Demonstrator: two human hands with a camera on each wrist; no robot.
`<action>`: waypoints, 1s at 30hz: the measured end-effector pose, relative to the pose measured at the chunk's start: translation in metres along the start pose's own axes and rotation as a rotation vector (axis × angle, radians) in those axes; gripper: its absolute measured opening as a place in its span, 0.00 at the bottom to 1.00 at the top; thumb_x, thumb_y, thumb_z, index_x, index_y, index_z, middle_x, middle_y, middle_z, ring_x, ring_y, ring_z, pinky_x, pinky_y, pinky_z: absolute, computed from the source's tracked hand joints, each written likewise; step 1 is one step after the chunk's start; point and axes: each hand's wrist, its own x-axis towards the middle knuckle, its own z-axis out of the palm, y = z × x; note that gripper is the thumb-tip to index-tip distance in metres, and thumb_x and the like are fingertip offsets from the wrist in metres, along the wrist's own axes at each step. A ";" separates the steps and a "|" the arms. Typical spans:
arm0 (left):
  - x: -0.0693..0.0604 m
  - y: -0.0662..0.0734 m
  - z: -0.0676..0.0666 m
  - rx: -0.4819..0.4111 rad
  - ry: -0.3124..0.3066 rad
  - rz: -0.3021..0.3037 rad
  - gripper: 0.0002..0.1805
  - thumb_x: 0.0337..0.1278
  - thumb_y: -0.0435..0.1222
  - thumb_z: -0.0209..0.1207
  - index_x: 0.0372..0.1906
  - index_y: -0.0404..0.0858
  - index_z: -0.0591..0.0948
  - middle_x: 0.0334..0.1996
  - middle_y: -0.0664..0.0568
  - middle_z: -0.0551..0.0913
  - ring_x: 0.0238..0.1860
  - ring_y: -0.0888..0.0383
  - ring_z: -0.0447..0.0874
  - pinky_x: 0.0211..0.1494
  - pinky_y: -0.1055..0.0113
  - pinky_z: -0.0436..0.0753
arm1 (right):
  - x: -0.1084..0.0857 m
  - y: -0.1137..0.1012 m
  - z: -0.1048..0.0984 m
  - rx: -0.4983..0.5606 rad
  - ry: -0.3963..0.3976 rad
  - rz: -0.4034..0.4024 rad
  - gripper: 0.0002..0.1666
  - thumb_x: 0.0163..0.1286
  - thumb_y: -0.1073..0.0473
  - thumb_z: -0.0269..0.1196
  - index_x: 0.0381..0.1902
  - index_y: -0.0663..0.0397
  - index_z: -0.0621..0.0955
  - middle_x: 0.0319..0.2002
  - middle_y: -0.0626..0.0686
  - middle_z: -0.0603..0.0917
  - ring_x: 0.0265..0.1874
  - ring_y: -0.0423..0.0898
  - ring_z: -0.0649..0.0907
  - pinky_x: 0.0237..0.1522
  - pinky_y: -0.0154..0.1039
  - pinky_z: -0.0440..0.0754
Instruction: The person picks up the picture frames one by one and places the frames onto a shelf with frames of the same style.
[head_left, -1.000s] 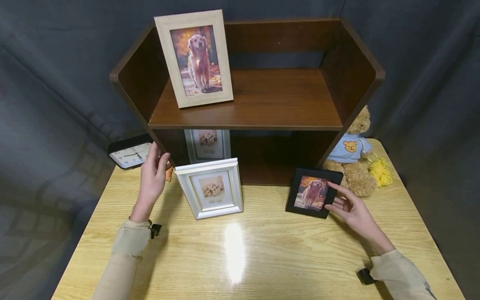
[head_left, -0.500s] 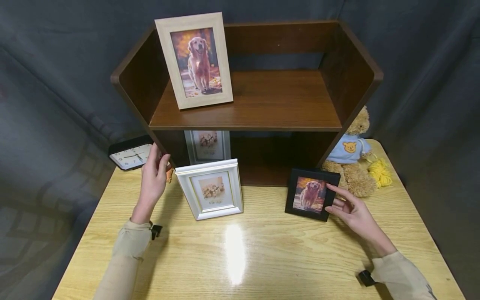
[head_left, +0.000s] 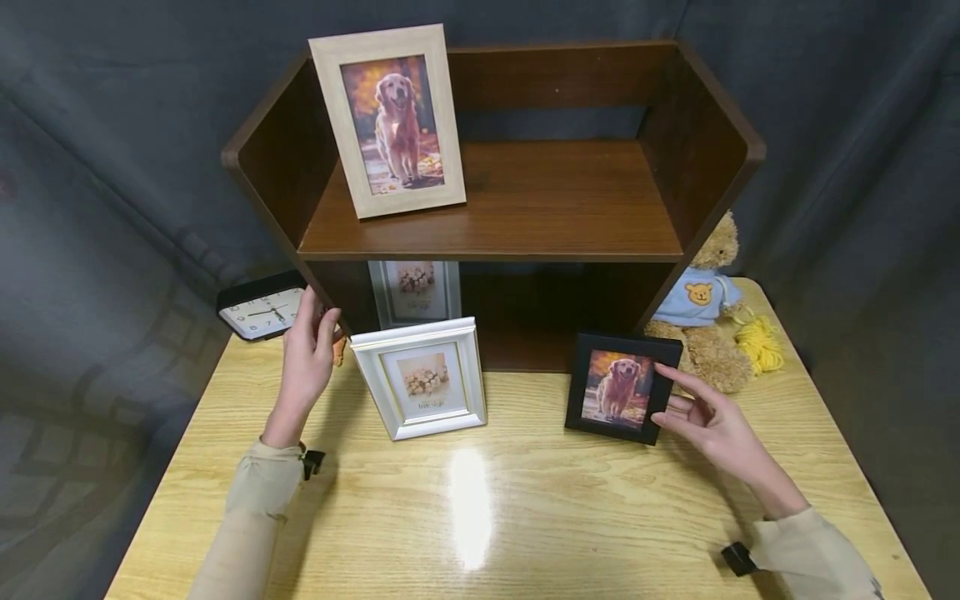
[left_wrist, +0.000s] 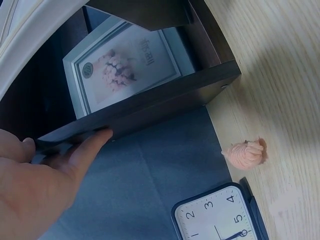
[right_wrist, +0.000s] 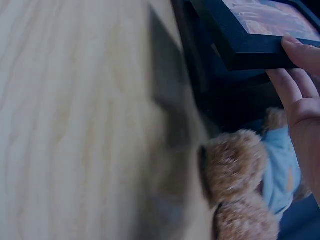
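My right hand (head_left: 708,421) pinches the right edge of a black photo frame (head_left: 573,400) with a dog picture in it. That frame leans back in front of the shelf's lower right; I cannot tell whether its bottom edge touches the table. In the right wrist view, the thumb lies on the black frame's (right_wrist: 260,45) front and the other fingers go behind it. My left hand (head_left: 306,358) grips the left side panel of the dark brown bookshelf (head_left: 570,200). The left wrist view has the panel's edge (left_wrist: 150,100) between thumb and fingers; some fingertips are hidden.
A cream dog-photo frame (head_left: 452,125) stands on the upper shelf. On the table stands a white frame (head_left: 476,375), with a grey-green frame (head_left: 452,292) behind it inside. A clock (head_left: 258,312) and pinkish-orange object (left_wrist: 245,154) lie left; a teddy bear (head_left: 693,300) and yellow yarn (head_left: 759,346) right.
The black frame has shifted slightly left and toward me in my right hand, and its angle has changed a little. My left hand stays on the bookshelf panel.
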 end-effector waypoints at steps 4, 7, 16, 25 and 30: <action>0.001 -0.001 0.001 -0.002 -0.004 0.004 0.28 0.85 0.29 0.48 0.83 0.41 0.66 0.68 0.35 0.80 0.62 0.40 0.82 0.51 0.83 0.80 | 0.002 -0.013 0.000 0.026 -0.014 -0.007 0.48 0.64 0.91 0.60 0.80 0.63 0.68 0.68 0.37 0.80 0.60 0.35 0.84 0.48 0.28 0.87; 0.001 -0.001 0.001 0.006 -0.005 0.006 0.28 0.86 0.29 0.48 0.83 0.40 0.66 0.68 0.34 0.80 0.62 0.39 0.81 0.53 0.80 0.82 | 0.004 -0.023 0.000 0.058 -0.026 -0.018 0.48 0.64 0.92 0.59 0.80 0.64 0.68 0.70 0.38 0.79 0.60 0.36 0.83 0.51 0.29 0.86; 0.003 -0.001 0.002 -0.003 -0.012 0.019 0.29 0.86 0.29 0.47 0.84 0.42 0.64 0.70 0.35 0.78 0.66 0.40 0.80 0.56 0.45 0.85 | 0.008 -0.046 0.000 0.104 -0.063 -0.088 0.49 0.61 0.95 0.57 0.79 0.68 0.69 0.68 0.44 0.81 0.59 0.38 0.85 0.49 0.30 0.87; 0.002 -0.003 0.001 0.010 0.002 0.020 0.26 0.85 0.29 0.49 0.80 0.38 0.68 0.63 0.33 0.82 0.60 0.40 0.83 0.53 0.56 0.88 | 0.014 -0.058 -0.001 0.117 -0.055 -0.187 0.49 0.57 0.95 0.61 0.76 0.73 0.70 0.59 0.51 0.87 0.55 0.39 0.87 0.43 0.26 0.86; 0.001 -0.002 0.001 -0.007 -0.001 0.015 0.27 0.85 0.29 0.48 0.81 0.40 0.68 0.66 0.34 0.81 0.62 0.39 0.82 0.54 0.46 0.85 | 0.018 -0.066 -0.001 0.123 -0.049 -0.196 0.47 0.57 0.95 0.62 0.76 0.74 0.70 0.66 0.51 0.84 0.57 0.40 0.87 0.47 0.28 0.87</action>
